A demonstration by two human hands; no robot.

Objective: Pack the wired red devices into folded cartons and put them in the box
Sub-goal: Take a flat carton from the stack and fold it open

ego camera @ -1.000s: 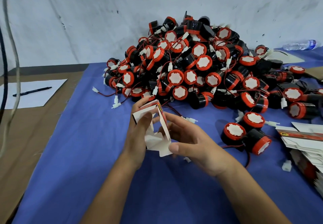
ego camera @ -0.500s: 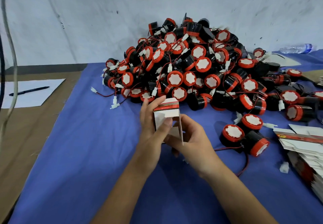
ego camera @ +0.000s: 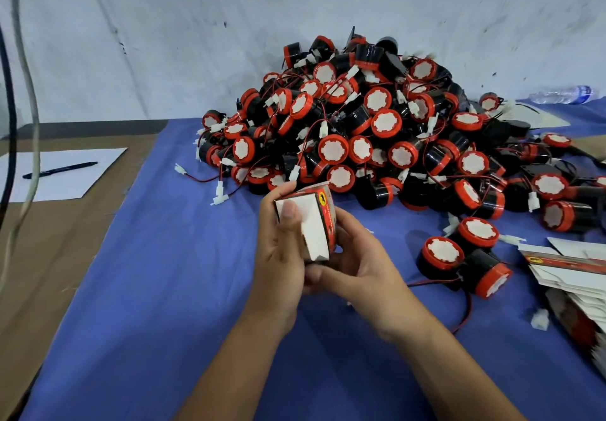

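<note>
A small white and red carton [ego camera: 311, 223] is held upright above the blue cloth, squared into a box shape. My left hand [ego camera: 278, 256] grips its left side, thumb pressed on the white flap. My right hand [ego camera: 354, 266] holds it from below and from the right. Behind them rises a big pile of red-and-black round devices [ego camera: 360, 125] with red wires and white plugs. Two loose devices [ego camera: 459, 256] lie to the right of my hands. A stack of flat cartons [ego camera: 570, 273] lies at the right edge.
A blue cloth [ego camera: 164, 289] covers the table; bare brown board [ego camera: 49, 256] shows at left. A white sheet [ego camera: 59, 174] with a black pen [ego camera: 60, 170] lies far left. A plastic bottle [ego camera: 564, 94] lies back right. Cables [ego camera: 19, 92] hang at the left edge.
The carton went from a flat, half-open blank to a squared box. Both hands turned it and closed in around it, with the left thumb now on the flap.
</note>
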